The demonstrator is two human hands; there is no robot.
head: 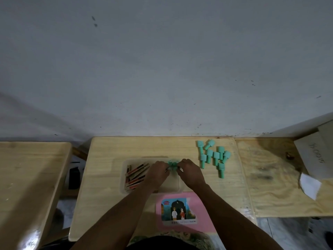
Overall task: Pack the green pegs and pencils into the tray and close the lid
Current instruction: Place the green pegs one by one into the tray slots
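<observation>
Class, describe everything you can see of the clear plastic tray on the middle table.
The tray is a shallow, translucent plastic rectangle with rounded corners. It lies flat and uncovered on the wooden table. Pencils lie in a loose pile on its left side, and its right side looks mostly bare. The left hand and right hand hold green pegs over its far part. The pink lid lies just in front.

Both hands are positioned over the clear tray [124, 177]. Left hand [157, 173] and right hand [191, 173] grip a cluster of green pegs [172, 166] between them. Pencils [136, 175] lie in the tray's left part. Loose pegs [215, 156] lie on the table [106, 177], right of the tray. Pink lid [204, 210] lies on the tray's near side.
</observation>
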